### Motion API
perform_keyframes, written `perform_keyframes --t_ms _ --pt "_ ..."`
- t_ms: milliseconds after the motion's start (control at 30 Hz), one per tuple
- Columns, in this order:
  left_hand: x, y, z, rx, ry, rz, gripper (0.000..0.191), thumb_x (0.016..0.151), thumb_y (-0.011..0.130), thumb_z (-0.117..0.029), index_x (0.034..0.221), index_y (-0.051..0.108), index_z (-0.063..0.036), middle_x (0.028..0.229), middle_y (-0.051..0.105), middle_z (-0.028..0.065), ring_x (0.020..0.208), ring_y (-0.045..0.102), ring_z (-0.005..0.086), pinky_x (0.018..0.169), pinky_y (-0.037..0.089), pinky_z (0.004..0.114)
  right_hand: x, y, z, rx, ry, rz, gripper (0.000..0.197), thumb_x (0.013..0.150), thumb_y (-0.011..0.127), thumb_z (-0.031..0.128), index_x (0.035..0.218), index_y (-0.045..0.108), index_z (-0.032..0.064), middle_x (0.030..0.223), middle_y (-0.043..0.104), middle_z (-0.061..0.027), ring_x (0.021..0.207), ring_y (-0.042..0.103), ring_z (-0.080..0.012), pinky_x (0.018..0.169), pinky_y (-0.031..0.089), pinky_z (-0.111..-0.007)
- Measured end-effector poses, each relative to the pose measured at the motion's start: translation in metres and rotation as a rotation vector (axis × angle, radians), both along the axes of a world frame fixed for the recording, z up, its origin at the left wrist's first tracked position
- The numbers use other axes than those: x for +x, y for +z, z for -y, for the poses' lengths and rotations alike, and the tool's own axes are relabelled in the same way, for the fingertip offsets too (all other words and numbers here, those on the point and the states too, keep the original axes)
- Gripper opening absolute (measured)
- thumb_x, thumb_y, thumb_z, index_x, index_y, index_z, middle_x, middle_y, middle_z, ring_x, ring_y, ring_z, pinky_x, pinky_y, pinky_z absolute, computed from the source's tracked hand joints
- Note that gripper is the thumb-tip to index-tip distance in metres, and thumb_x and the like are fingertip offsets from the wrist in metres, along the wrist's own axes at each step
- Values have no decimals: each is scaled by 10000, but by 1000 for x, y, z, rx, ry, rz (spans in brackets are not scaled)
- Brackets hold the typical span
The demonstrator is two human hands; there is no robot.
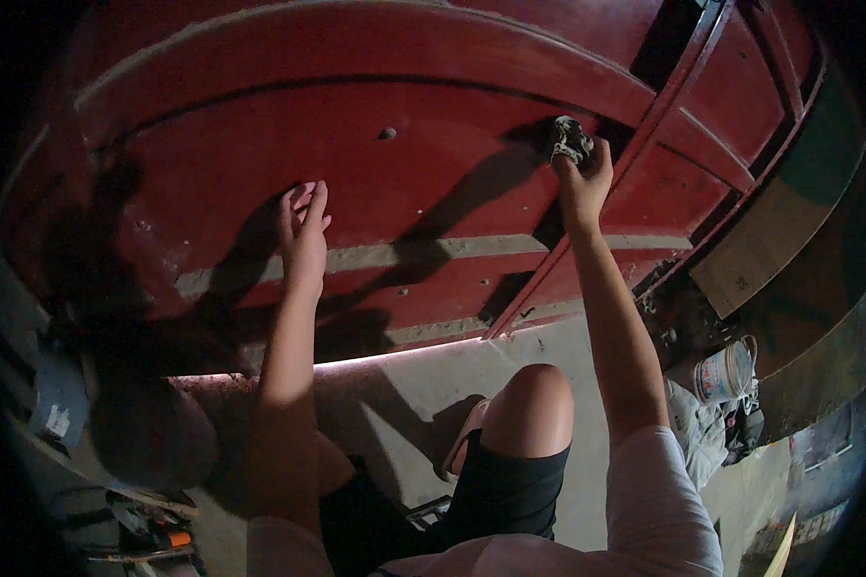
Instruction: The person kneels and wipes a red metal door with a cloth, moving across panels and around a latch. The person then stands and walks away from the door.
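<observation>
Before me rises a red metal door [332,159] with dusty raised ribs and a round knob-like stud [387,133]. My right hand [586,184] grips a crumpled dark and whitish cloth [571,138] against the panel, just left of the slanting upright frame bar [649,137]. Lower and to the left, my left hand [306,234] is raised near the door with loosely bent fingers and nothing in it. Whether its fingertips touch the metal cannot be told. Both arms cast dark shadows across the red surface.
A white bucket [723,375] bearing writing stands at right above a pale plastic sack [689,425]. Wooden boards [765,238] lean beyond it. Clutter with an orange piece [179,539] lies lower left. Light shows under the door's bottom edge, along the concrete floor [548,350].
</observation>
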State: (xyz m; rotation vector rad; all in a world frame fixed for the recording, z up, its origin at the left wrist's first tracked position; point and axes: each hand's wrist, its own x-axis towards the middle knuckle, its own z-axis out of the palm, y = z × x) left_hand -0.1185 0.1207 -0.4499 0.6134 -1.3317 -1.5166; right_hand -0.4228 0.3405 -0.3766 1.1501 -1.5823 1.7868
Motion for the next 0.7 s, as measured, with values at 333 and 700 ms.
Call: perform_keyframes --t_ms 333,700 --pt "2 -2 3 7 5 -31 577 972 628 -420 1377 468 -41 1394 515 123 1298 507 258 1087 431 406 64 12 44 12 223 106 342 770 663 -44 1086 539 -7 1013 624 -74 979 615 -166 872 491 -293" --pt "0 -5 2 -6 5 -37 578 976 621 -417 1385 455 -44 1415 504 127 1302 503 260 1080 433 408 45 10 24 -7 247 126 345 763 611 -65 1098 546 -11 1008 640 -70 946 613 -160 826 498 -284"
